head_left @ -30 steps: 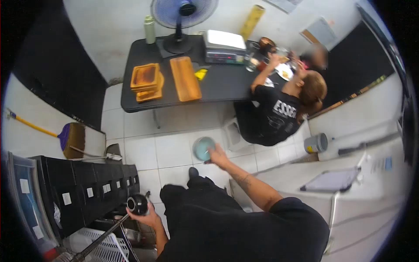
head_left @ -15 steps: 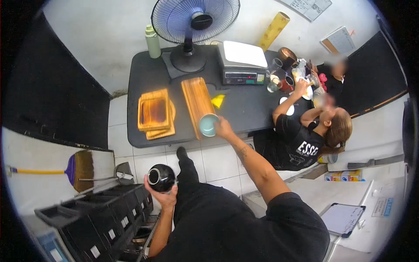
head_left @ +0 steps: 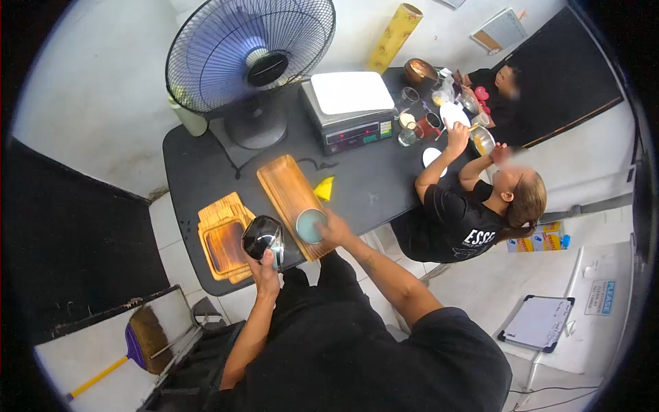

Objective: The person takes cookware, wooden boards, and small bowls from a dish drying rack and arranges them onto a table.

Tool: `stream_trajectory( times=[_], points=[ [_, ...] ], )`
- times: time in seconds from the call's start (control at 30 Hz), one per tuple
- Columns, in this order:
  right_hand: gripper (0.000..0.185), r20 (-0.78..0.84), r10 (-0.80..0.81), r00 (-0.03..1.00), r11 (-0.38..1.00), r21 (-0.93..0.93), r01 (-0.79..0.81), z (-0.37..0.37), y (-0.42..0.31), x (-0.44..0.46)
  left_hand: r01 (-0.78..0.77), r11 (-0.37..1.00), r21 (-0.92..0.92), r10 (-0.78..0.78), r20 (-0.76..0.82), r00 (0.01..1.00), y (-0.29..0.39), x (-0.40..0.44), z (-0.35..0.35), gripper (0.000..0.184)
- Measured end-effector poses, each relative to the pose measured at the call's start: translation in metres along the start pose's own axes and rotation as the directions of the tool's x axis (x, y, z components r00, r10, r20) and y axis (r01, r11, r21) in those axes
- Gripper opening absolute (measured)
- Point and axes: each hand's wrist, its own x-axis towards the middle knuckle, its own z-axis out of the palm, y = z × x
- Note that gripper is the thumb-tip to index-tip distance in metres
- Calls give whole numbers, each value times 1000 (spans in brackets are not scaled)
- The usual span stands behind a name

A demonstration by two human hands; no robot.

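My right hand (head_left: 334, 229) grips the rim of a small light-blue bowl (head_left: 311, 226), which is over the near end of a long wooden tray (head_left: 285, 185). Whether the bowl touches the tray I cannot tell. My left hand (head_left: 266, 271) holds a glossy black bowl (head_left: 260, 234) at the table's front edge; something pale blue shows beneath it. Stacked square wooden trays (head_left: 224, 240) lie just left of the black bowl, partly hidden by it. A yellow piece (head_left: 324, 189) is on the black table (head_left: 357, 178), right of the long tray.
A large fan (head_left: 257, 69), a green bottle (head_left: 187, 117) and a digital scale (head_left: 351, 110) stand at the back. Two people sit at the right end, among plates (head_left: 434, 159), glasses (head_left: 410, 134) and bowls. A broom (head_left: 137, 343) is at the lower left.
The table is closer now. My left hand has brought the black bowl up beside the wooden trays. The light-blue bowl, first seen above the floor, is now over the long tray.
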Motion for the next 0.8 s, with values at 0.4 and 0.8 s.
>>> stream_trajectory(
  times=[0.4,0.8],
  points=[
    [96,-112,-215,970,970,94,225,-71,-84,-29,298,896,-328,-287,82,954,-2,68,69,56],
    [81,21,-374,927,916,165,366,-57,-128,55,687,487,-540,-653,298,696,-14,152,90,64]
  ],
)
